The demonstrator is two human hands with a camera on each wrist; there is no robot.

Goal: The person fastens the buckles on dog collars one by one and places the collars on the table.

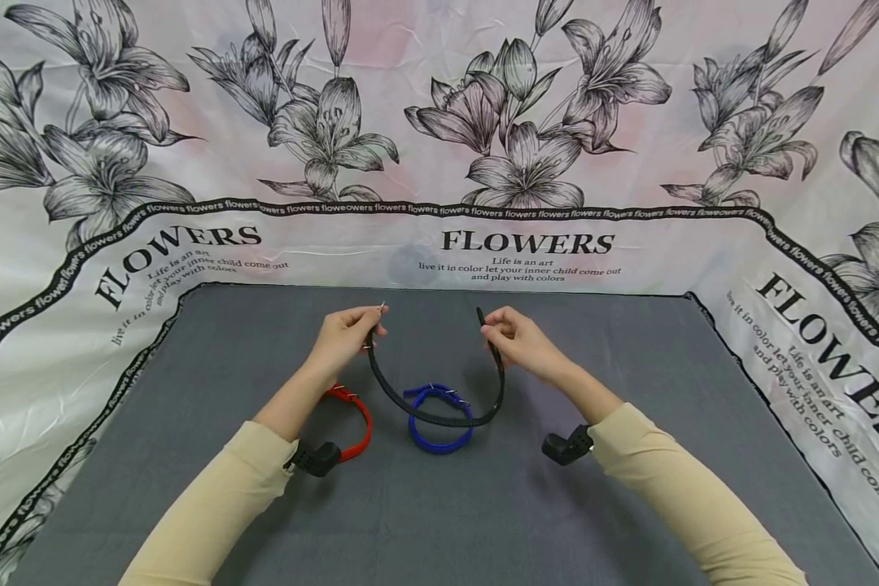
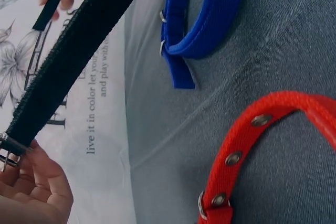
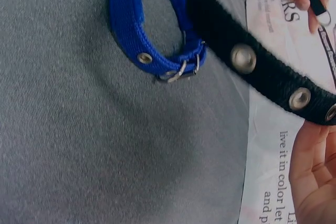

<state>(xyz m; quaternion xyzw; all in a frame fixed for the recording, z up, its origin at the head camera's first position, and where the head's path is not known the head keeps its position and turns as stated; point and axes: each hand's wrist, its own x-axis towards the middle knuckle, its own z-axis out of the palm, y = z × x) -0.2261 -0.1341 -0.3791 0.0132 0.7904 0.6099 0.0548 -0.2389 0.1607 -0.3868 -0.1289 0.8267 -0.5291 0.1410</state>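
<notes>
A black collar (image 1: 439,411) hangs in a U between my two hands above the grey mat (image 1: 439,505). My left hand (image 1: 352,332) pinches its buckle end (image 2: 9,150). My right hand (image 1: 513,334) pinches the holed strap end (image 3: 294,95), whose tip points up. Below the sagging black collar (image 2: 68,51) lies a blue collar (image 1: 439,419), buckled into a ring, also seen as the blue collar (image 3: 142,35) in the right wrist view. A red collar (image 1: 355,423) lies buckled on the mat under my left forearm, its eyelets showing on the red collar (image 2: 247,145).
A white cloth printed with flowers and the word FLOWERS (image 1: 527,242) rises behind the mat and along both sides. Small black cameras (image 1: 567,446) sit on both wrists.
</notes>
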